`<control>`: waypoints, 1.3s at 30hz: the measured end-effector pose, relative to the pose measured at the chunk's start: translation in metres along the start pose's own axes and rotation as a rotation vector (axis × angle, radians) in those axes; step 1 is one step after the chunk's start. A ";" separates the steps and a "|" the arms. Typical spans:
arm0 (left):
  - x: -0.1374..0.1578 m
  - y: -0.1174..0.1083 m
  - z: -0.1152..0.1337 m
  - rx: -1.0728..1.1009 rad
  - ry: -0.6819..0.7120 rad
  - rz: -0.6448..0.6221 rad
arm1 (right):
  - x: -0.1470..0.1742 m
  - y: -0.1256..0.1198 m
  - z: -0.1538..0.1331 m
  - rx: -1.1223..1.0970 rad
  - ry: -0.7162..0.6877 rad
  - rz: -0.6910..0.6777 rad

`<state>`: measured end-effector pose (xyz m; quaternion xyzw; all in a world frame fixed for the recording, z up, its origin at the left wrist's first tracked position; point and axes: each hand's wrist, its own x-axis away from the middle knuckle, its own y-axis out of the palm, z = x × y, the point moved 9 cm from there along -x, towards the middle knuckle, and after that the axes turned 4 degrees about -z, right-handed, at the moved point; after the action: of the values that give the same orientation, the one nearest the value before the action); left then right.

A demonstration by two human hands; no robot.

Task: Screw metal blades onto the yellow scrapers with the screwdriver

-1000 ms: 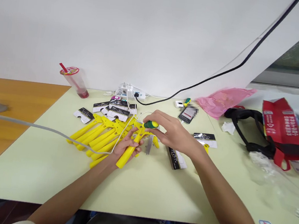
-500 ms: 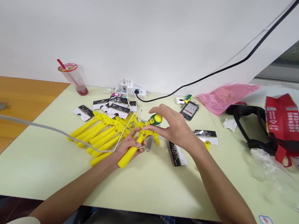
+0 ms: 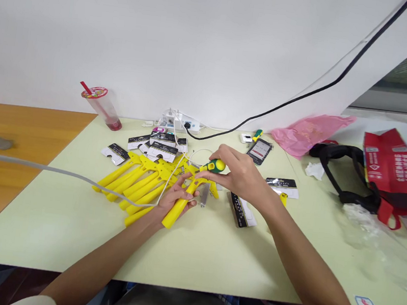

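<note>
My left hand (image 3: 176, 196) is closed around a yellow plastic tool handle (image 3: 176, 212) with a wider, flat head. My right hand (image 3: 240, 174) grips a green-and-yellow screwdriver (image 3: 214, 166), tilted across the head of that handle. Its tip is too small to make out against the yellow plastic. To the left, several similar yellow handles (image 3: 138, 188) lie in a row, partly overlapping. Beside my left fingers, a grey metal strip (image 3: 204, 195) rests on the table.
Black-and-white cards (image 3: 162, 151) lie behind the handles; another card (image 3: 243, 210) is at right. A grey cable (image 3: 74, 175) crosses from the left. A phone (image 3: 259, 151), a second screwdriver (image 3: 257, 135), a cup (image 3: 103, 107) and a red bag (image 3: 389, 168) stand or lie farther out.
The screwdriver handle has swung slightly right and lower with my right hand. My left hand still holds the yellow handle in nearly the same place.
</note>
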<state>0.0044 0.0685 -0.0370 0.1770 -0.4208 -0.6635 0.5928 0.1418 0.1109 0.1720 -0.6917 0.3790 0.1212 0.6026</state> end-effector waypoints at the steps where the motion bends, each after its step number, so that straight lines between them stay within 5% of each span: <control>1: 0.000 0.000 0.000 -0.004 -0.002 -0.012 | 0.000 -0.001 0.000 0.011 0.008 0.010; 12: -0.003 -0.002 0.003 -0.077 0.026 -0.006 | 0.001 -0.007 0.000 0.159 0.044 0.094; 22: 0.004 0.006 0.003 -0.120 0.028 -0.007 | 0.007 -0.021 -0.033 0.365 -0.246 0.199; 29: 0.007 0.009 0.005 -0.101 0.027 0.014 | 0.013 -0.013 -0.018 0.329 -0.184 0.098; 39: 0.009 0.014 0.001 -0.046 0.010 0.027 | 0.011 -0.018 -0.022 0.373 -0.232 0.153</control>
<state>0.0104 0.0609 -0.0236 0.1610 -0.4048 -0.6640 0.6077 0.1549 0.0860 0.1835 -0.5189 0.3744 0.1733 0.7487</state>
